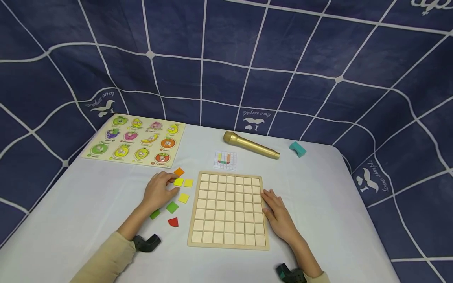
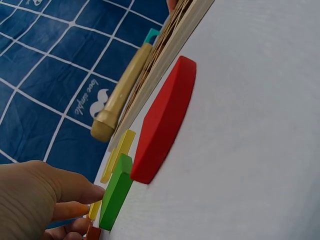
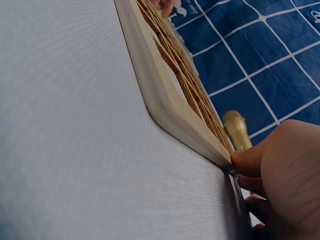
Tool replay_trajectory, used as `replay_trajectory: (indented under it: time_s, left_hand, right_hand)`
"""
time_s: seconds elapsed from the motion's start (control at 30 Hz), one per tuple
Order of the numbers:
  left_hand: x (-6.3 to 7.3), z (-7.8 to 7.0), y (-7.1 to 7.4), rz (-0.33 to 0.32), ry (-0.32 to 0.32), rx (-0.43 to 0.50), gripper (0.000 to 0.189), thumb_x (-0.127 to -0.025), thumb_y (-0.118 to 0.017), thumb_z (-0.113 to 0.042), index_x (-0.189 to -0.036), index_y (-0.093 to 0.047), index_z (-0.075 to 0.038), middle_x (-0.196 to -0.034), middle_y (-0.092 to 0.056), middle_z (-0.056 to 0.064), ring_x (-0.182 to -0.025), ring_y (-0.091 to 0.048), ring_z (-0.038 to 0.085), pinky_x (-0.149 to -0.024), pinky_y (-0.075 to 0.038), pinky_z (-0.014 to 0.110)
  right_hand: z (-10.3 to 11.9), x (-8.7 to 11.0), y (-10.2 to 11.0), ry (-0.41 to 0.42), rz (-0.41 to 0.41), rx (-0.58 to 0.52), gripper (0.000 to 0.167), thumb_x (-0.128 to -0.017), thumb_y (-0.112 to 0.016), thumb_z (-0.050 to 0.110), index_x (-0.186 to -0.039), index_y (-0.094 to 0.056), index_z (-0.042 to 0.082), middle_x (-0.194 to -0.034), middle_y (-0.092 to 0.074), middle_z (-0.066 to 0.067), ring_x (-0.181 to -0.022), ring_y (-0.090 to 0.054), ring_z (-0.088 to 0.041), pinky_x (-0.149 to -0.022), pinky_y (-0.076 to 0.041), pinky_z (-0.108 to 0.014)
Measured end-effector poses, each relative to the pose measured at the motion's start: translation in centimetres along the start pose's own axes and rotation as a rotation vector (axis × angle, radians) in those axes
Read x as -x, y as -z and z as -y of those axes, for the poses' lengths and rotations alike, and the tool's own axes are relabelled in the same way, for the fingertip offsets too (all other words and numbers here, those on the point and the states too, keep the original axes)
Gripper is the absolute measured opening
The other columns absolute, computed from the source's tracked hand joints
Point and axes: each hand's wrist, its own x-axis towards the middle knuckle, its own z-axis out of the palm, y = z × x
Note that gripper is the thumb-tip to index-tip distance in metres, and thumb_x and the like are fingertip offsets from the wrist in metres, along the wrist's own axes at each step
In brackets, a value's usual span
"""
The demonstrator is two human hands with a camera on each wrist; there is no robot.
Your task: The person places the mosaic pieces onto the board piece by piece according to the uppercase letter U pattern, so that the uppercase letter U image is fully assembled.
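Observation:
My left hand (image 1: pixel 158 192) reaches over several small tiles, its fingertips at an orange tile (image 1: pixel 179 172) and its thumb held apart. Close by lie yellow tiles, one of them (image 1: pixel 188 183) beside another at the fingers. A green tile (image 1: pixel 172 207) and a red quarter-round piece (image 1: pixel 173 222) are nearer the front; another green tile (image 1: pixel 155 214) is partly under the wrist. My right hand (image 1: pixel 278 216) rests against the right edge of a wooden grid board (image 1: pixel 228 248). In the right wrist view its thumb (image 3: pixel 247 160) touches the board's rim.
Behind the board lies a small card (image 1: pixel 225 160) with a coloured U-shaped pattern. A gold microphone (image 1: pixel 251 146) and a teal arch block (image 1: pixel 298 149) are further back. A fruit puzzle board (image 1: pixel 141 135) sits at the back left. A dark blue checked cloth (image 1: pixel 226 78) hangs behind the table.

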Motion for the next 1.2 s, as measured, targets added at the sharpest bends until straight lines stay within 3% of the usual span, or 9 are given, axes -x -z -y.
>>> replay_trajectory:
  time_s: [0.63,1.03,1.2]
  left_hand:
    - [0.02,0.08,-0.26,0.012,-0.039,-0.064,0.027,-0.075,-0.076,-0.011,-0.099,-0.065,-0.005,-0.086,-0.052,0.004,-0.082,-0.044,0.021,-0.071,-0.035,0.035]
    - [-0.01,-0.24,0.13,0.026,-0.036,-0.045,0.028,-0.074,-0.077,-0.014,-0.095,-0.062,-0.001,-0.088,-0.055,0.007,-0.081,-0.045,0.023,-0.071,-0.037,0.036]
    - [0.07,-0.3,0.48,0.0,-0.034,-0.014,0.027,-0.075,-0.075,-0.014,-0.095,-0.062,0.0,-0.085,-0.056,0.008,-0.077,-0.046,0.022,-0.069,-0.037,0.036]
  right_hand:
    - [-0.12,0.03,-0.04,0.019,-0.01,0.0,0.047,-0.088,-0.057,0.0,-0.133,-0.046,0.0,-0.141,-0.038,-0.014,-0.135,-0.023,-0.032,-0.105,-0.011,-0.054]
    - [-0.25,0.0,0.01,0.028,-0.01,0.011,0.045,-0.089,-0.056,0.002,-0.133,-0.046,0.0,-0.141,-0.039,-0.015,-0.135,-0.023,-0.033,-0.105,-0.011,-0.055]
    - [-0.02,-0.01,-0.05,0.023,-0.008,-0.005,0.047,-0.088,-0.057,0.0,-0.133,-0.046,0.0,-0.141,-0.038,-0.015,-0.135,-0.023,-0.032,-0.105,-0.01,-0.055]
